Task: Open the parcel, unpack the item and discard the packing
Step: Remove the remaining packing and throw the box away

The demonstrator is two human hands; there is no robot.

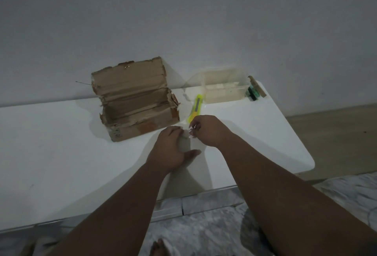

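A torn brown cardboard box stands open on the white table, its lid flap up against the wall. In front of it my left hand presses down on a small pale wrapped item on the table. My right hand pinches the item's far end, where a bit of clear tape or wrapping shows at the fingertips. Most of the item is hidden under my left hand.
A yellow utility knife lies just beyond my right hand. A clear plastic container stands at the back right, with a green and black object beside it. The table's right edge drops to a wooden floor.
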